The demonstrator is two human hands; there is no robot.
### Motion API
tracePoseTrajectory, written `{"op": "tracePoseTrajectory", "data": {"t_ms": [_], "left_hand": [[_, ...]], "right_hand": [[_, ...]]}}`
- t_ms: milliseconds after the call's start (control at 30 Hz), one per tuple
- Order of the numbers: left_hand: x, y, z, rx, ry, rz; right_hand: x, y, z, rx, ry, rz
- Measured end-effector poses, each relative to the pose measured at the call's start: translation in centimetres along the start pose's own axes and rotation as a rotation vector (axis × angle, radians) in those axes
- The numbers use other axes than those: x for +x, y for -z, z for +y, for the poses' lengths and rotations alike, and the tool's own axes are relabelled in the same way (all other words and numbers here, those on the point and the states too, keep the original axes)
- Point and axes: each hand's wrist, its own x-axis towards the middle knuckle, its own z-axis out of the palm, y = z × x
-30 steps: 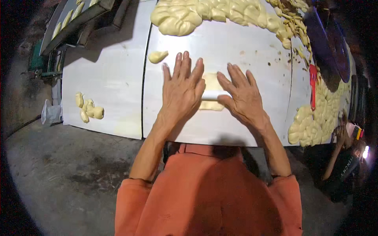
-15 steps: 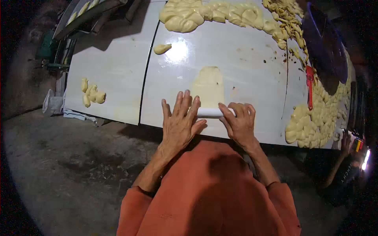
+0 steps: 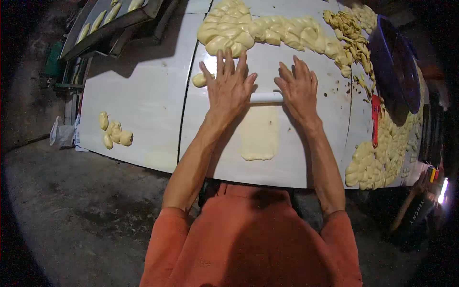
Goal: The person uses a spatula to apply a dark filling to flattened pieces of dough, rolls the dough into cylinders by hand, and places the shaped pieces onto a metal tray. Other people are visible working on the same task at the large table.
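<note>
Now: left hand [image 3: 228, 86] and right hand [image 3: 299, 88] flat, fingers spread, pressing white cylindrical rolling pin [image 3: 266, 97] | thin pale-yellow rectangular dough sheet [image 3: 259, 132] lies just below pin on white surface [image 3: 143, 95] | braided dough heap [image 3: 267, 28] beyond.

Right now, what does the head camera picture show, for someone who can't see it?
Two hands, the left hand and the right hand, press flat on a white rolling pin at the far end of a flattened dough sheet on a white table. Heaps of pale dough line the far edge, and a red scraper lies at right.
</note>
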Motion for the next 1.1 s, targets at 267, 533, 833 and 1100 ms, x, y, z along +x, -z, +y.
{"op": "tracePoseTrajectory", "data": {"t_ms": [267,533,833,1100], "left_hand": [[-6.0,6.7,-5.0,-0.33,0.001,0.103],[-18.8,14.2,-21.2,-0.126,0.473,0.435],[-21.3,15.4,-27.4,0.118,0.424,0.179],[-21.0,13.6,-27.5,0.135,0.438,0.202]], "right_hand": [[-2.2,2.1,-1.6,0.349,-0.05,-0.125],[0.8,2.9,-21.9,0.74,0.302,-0.054],[1.7,-2.3,-40.5,0.692,0.738,-0.122],[3.9,3.0,-29.1,1.145,0.13,-1.097]]}}
